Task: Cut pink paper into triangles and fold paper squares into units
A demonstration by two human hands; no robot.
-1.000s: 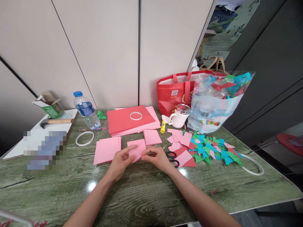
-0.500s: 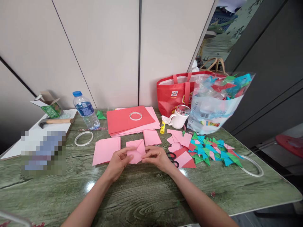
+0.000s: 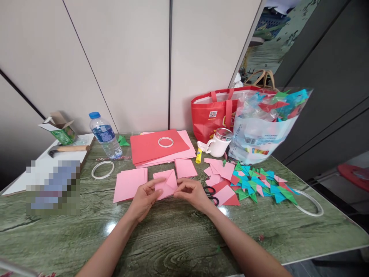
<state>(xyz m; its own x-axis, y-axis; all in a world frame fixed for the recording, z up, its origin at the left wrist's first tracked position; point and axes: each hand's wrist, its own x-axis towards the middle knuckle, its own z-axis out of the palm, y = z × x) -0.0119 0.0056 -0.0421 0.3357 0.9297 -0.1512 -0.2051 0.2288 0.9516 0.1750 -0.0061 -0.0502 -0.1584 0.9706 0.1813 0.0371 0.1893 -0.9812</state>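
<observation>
A pink folded paper square (image 3: 166,182) lies on the green table (image 3: 173,234), held between both hands. My left hand (image 3: 144,198) pinches its left edge with thumb and fingers. My right hand (image 3: 192,193) pinches its right lower corner, fingers curled. A flat pile of pink squares (image 3: 130,184) sits just left of the left hand, and another pink square (image 3: 185,167) lies behind the right hand. Black scissors (image 3: 211,194) lie right beside my right hand.
Behind are a red paper stack (image 3: 155,148) with a tape ring (image 3: 165,142), a water bottle (image 3: 105,135), a white mug (image 3: 217,144), a glue stick (image 3: 198,155), a red bag (image 3: 213,111) and a plastic bag of folded pieces (image 3: 262,127). Coloured folded triangles (image 3: 259,184) lie right.
Both hands stay on the pink folded paper, shifting only slightly; my left thumb slid a little along its edge. Nothing else moved.
</observation>
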